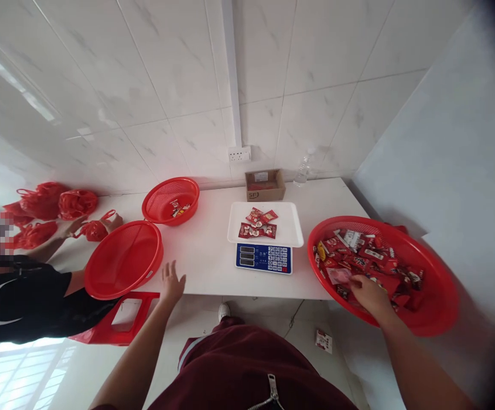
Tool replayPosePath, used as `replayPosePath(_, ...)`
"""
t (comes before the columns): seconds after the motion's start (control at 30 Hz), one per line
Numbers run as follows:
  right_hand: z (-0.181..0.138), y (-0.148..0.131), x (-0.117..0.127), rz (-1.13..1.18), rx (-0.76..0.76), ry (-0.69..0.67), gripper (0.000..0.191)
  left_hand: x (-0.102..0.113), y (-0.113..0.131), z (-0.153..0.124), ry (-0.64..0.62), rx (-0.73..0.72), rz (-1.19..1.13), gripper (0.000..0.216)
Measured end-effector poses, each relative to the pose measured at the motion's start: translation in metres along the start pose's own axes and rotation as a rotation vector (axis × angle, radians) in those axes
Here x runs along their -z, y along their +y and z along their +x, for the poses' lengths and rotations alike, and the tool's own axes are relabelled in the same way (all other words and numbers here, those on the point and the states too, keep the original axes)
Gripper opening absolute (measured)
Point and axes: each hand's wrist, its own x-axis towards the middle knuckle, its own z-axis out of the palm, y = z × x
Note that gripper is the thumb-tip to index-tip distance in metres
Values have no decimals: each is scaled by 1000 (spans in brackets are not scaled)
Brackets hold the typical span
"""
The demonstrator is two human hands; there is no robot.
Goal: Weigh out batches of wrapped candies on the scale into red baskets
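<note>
**Few red packets point(257, 230) found on scale point(264, 263), bulk found in large basket point(439, 293)**

The packets lay mainly in the large red basket at the right end of the white surface point(202, 250), loosely heaped and mixed. A small overlapping group lay on the white pan point(289, 225) of the scale; the display figures could not be read.

The right grip point(371, 293) was inside the large basket, its fingers at a pale pink packet point(338, 276). Whether they had closed on it could not be told. The left grip point(172, 282) was released and held nothing, fingers spread, near the front edge of the surface and beside the near-left basket point(123, 262).

As to progress, the work was judged to be part-way: a small portion was on the pan, while the large basket's heap was judged to be largely unhandled. A few packets point(181, 210) lay in the far-left basket point(157, 199).

At the far left, several red bags point(44, 199) were grouped against the wall, apparently filled; their contents could not be verified. A co-worker point(20, 302) had both hands at a smaller red bag point(94, 230). A cardboard box point(258, 195) and a clear bottle point(302, 171) stood behind the scale, near the wall.
</note>
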Motion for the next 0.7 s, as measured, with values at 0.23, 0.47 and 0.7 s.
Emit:
replayPosePath(0.23, -17, -60, 12, 165, -53, 302, 27, 33, -58, 68, -140, 189, 254, 57)
replayPosePath(0.47, -4, -179, -21, 210, 368, 307, 25, 18, -41, 78, -297, -69, 168, 52)
replayPosePath(0.7, 1, -272, -62, -117, 468, 141, 32, 8, 1, 41, -596, -400, 77, 69)
